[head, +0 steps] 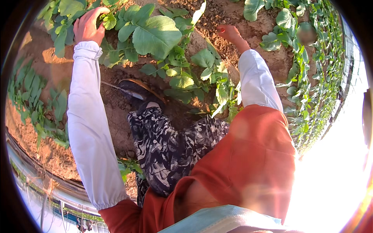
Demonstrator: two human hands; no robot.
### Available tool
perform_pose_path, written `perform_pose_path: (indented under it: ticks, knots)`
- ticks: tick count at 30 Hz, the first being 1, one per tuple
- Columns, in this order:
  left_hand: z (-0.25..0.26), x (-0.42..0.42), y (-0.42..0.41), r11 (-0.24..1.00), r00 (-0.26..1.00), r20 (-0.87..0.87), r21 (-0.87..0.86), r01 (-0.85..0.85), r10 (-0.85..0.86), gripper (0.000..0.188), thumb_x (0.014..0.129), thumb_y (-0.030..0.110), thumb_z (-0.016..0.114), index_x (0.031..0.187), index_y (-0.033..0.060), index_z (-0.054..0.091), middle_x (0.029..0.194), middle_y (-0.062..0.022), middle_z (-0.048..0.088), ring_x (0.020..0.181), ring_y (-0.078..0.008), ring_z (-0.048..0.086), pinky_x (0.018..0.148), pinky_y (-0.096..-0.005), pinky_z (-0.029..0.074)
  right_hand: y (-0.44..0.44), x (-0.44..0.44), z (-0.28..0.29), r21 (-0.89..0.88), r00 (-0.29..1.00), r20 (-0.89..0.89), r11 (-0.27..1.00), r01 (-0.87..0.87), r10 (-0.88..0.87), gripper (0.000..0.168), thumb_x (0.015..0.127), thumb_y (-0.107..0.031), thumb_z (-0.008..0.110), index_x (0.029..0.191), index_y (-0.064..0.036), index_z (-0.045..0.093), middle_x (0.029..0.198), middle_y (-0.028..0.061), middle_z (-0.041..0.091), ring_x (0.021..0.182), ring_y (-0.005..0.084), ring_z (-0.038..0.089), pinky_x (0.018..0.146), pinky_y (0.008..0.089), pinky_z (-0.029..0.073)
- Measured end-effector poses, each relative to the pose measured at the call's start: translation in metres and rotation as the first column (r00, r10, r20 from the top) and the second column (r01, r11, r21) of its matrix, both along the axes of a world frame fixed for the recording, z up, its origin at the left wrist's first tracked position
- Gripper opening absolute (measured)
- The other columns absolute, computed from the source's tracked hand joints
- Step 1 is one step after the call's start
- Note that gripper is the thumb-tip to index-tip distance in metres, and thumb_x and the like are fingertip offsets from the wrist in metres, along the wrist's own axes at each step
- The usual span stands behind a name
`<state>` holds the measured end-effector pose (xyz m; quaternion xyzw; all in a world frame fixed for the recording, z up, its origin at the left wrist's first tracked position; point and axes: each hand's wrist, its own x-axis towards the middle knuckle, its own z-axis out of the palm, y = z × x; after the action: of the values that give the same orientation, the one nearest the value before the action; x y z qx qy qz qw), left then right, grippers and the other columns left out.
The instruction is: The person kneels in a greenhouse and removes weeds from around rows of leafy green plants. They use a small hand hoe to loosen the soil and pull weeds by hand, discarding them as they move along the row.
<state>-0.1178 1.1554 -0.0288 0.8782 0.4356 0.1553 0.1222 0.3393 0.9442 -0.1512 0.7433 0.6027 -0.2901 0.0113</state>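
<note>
My left hand (90, 26) is at the upper left, its thumb and fingers spread around a small light-green leaf (110, 21) of a leafy plant; whether it pinches the leaf is hard to tell. Beside it spreads a large, broad green leaf (156, 36). On the right, my right hand (230, 34) is low over crumbly brown soil (217, 14), its fingers curled. Whether anything is between those fingers cannot be made out. A row of lobed-leaf plants (182, 81) runs between my two arms, towards my knees.
Another crop row (306, 72) lies to the right, and more plants (32, 93) grow at the left. My dark shoe (140, 88) rests on the soil close to the middle row. Pale pipes or rails run along the lower-left edge. Strong glare covers the lower right.
</note>
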Motion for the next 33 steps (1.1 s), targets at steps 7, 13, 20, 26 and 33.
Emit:
perform_pose_path:
  ticks: [7,13,20,26,33]
  knots:
    - [0.0,-0.009,0.0,0.999,1.0,0.006,0.027,-0.025,0.025,0.032,0.073,0.012,0.063,0.099,0.0286,0.055,0.108,0.0066,0.059,0.109,-0.018,0.05,0.099,-0.0446,0.026,-0.012,0.015,-0.016,0.003,0.878,0.343,0.935,0.355,-0.334,0.028,0.074,-0.025,0.06,0.099,-0.017,0.064,0.102,0.0125,0.062,0.093,0.0316,0.059,0.079,0.0404,0.048]
    - [0.022,0.014,-0.018,0.994,0.984,0.139,0.016,-0.11,0.107,0.016,0.069,0.009,0.058,0.083,0.0175,0.057,0.09,-0.006,0.059,0.098,-0.0274,0.051,0.095,-0.048,0.03,-0.037,0.017,-0.02,-0.024,0.851,0.47,0.96,0.279,-0.235,0.031,0.072,-0.011,0.055,0.103,-0.014,0.057,0.107,0.014,0.057,0.099,0.0349,0.055,0.082,0.0413,0.045]
    - [0.014,-0.005,-0.018,0.993,0.999,0.026,0.11,-0.042,0.04,0.031,0.07,0.007,0.061,0.096,0.0222,0.056,0.1,-0.0017,0.059,0.105,-0.0235,0.051,0.097,-0.046,0.029,0.036,-0.034,0.023,-0.026,0.819,-0.276,0.855,0.518,-0.504,0.033,0.075,-0.017,0.064,0.106,-0.007,0.061,0.095,0.0074,0.064,0.084,0.0158,0.061,0.072,0.0304,0.049]
    - [0.014,-0.001,-0.024,0.993,0.998,-0.011,0.101,-0.06,0.062,0.035,0.069,0.002,0.065,0.096,0.0217,0.057,0.105,-0.0009,0.058,0.112,-0.0202,0.048,0.102,-0.0435,0.025,0.147,-0.166,0.117,-0.136,0.429,-0.874,0.963,0.232,-0.227,0.027,0.074,-0.017,0.069,0.098,-0.005,0.062,0.082,0.0027,0.061,0.07,0.0111,0.057,0.062,0.0235,0.048]
    - [0.018,-0.004,-0.027,0.995,0.998,0.046,0.086,-0.045,0.041,0.038,0.067,0.0,0.065,0.096,0.0219,0.056,0.1,0.003,0.059,0.11,-0.0198,0.048,0.102,-0.0471,0.023,0.215,-0.234,0.135,-0.062,0.653,-0.755,0.984,-0.169,0.065,0.031,0.072,-0.017,0.069,0.098,-0.001,0.061,0.085,0.0082,0.062,0.067,0.0128,0.058,0.063,0.0253,0.049]
